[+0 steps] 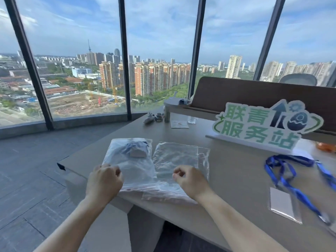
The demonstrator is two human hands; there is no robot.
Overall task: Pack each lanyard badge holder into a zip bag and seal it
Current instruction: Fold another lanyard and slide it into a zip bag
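Note:
A clear zip bag (131, 160) lies on the grey table (236, 179) near its left corner, with a blue lanyard and a badge holder showing through it. Beside it on the right lies a stack of empty clear zip bags (178, 157). My left hand (104, 180) rests with curled fingers on the filled bag's near left corner. My right hand (189, 180) is curled over the near edge of the bags; what it pinches is hard to tell. A loose blue lanyard (285, 171) with a clear badge holder (283, 204) lies at the right.
A green and white sign (261, 126) stands behind the bags. Small items, a plastic cup (192, 120) and a paper (179, 124) sit at the table's far end. An orange object (326, 147) lies at the far right. Floor-to-ceiling windows are beyond; the table's left corner (61, 166) drops to floor.

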